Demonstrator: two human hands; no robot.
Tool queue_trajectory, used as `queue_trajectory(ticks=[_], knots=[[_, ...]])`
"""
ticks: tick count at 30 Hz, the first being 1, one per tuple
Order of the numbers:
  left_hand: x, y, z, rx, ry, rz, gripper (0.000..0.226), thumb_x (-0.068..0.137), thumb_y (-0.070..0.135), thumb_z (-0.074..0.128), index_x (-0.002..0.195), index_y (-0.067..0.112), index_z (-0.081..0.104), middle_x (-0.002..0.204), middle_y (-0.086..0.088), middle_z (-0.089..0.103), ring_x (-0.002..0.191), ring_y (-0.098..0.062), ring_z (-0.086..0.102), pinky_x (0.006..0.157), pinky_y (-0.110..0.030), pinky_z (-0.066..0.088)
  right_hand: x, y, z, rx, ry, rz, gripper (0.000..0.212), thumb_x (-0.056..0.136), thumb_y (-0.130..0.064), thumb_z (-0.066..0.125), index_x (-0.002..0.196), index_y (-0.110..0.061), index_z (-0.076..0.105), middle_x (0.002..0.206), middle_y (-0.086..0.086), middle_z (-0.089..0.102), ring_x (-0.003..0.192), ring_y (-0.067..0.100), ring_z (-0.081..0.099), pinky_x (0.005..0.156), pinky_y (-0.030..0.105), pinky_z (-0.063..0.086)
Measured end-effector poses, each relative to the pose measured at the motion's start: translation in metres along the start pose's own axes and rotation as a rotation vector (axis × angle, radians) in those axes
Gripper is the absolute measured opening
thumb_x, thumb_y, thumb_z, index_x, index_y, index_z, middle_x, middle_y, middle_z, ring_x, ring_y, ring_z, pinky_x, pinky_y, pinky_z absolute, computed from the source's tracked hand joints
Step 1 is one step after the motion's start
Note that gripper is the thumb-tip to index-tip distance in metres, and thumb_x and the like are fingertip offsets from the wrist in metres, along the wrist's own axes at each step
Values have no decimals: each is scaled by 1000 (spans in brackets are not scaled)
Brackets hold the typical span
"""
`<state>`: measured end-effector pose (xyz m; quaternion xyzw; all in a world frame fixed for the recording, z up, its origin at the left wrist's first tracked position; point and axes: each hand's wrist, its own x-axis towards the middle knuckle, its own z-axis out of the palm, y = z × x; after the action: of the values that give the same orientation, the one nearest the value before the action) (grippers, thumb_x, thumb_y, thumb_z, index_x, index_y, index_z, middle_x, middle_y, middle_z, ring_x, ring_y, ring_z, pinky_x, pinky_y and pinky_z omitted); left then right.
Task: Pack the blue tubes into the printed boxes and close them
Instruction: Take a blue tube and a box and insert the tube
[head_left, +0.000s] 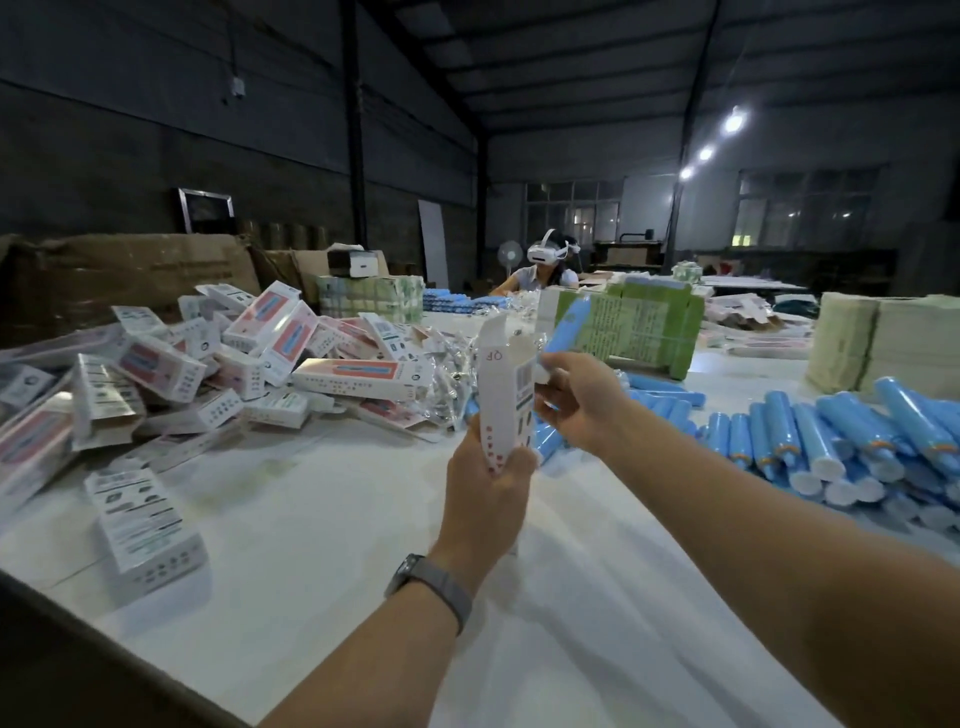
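Two hands work at one box (506, 395): the left hand (485, 480) has its fingers curled round the lower end of it, holding it upright with the open mouth and its raised flap at the top, which looks meant to leave the opening clear for loading. The right hand (576, 400) is just beside the box's upper half, thumb and fingers pinching the white cap end of a blue tube (569, 325), whose body slants up and away beyond the fingertips. The tube is outside the box, its cap near the mouth; judging by this, the insertion is about to start, and whether the cap already touches the rim I cannot tell. Nothing shows inside the box from this angle. Past the right hand's knuckles, on the white table cover (363, 519), lies a heap of loose tubes (841, 441), caps mostly toward the person, so a next one is within easy reach. Beyond the left fingers is a pile of boxes (249, 364), many lying shut, some with a flap ajar; what they hold cannot be seen. One more box (143, 525) lies alone, well apart from the left wrist. Farther off, a seated person (545, 270) works at the table.
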<state>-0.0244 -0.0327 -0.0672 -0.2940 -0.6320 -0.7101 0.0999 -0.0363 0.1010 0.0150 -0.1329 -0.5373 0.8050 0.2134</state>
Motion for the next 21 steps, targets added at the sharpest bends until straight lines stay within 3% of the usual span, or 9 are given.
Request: queue_trajectory(ticks=[2,6,9,12,14,18,21], knots=[[0,1,0,30,22,10,51,72,28,54,123,18,58,105,2,68,88,-12,64,62,-11,49,-20,-15,8,2,-89,-11,4,91,-5,50,90,-10,51,63,2,62,55,13,52,53,25,41],[-1,4,0,87,29,19,53,71,29,52,124,26,52,95,6,63,76,-2,62,57,-16,49,-42,-45,20,50,-52,-112,10,99,-24,52,99,-15,56,95,9,71,74,20,65,65,31,50],[-3,5,0,132,45,41,61,70,30,52,130,18,53,97,0,63,76,-5,60,55,-12,45,-52,-59,24,-132,-10,-306,21,101,-35,53,100,-15,59,92,8,68,85,21,61,77,36,53],[-4,6,1,132,48,52,64,70,29,53,133,15,52,100,-2,62,77,-2,60,55,-8,44,-63,-70,25,-182,-74,-473,23,101,-35,54,95,-14,61,93,8,62,85,19,60,72,34,52],[-4,8,2,118,41,43,65,71,27,53,134,13,52,100,0,62,76,0,60,56,-7,44,-70,-74,29,-286,-148,-517,25,100,-32,56,101,-7,62,102,14,66,89,21,65,70,30,53],[-6,9,2,119,67,37,56,71,26,52,127,17,54,85,11,58,67,4,58,52,-8,40,-78,-62,38,-735,-206,-632,26,96,-23,64,114,-6,60,85,1,64,79,17,63,62,25,49],[-6,10,2,127,89,38,44,72,25,53,115,21,55,72,11,55,57,2,54,48,-8,37,-79,-53,39,-824,-231,-735,63,91,-22,70,142,-28,34,90,3,61,69,12,58,62,26,51]])
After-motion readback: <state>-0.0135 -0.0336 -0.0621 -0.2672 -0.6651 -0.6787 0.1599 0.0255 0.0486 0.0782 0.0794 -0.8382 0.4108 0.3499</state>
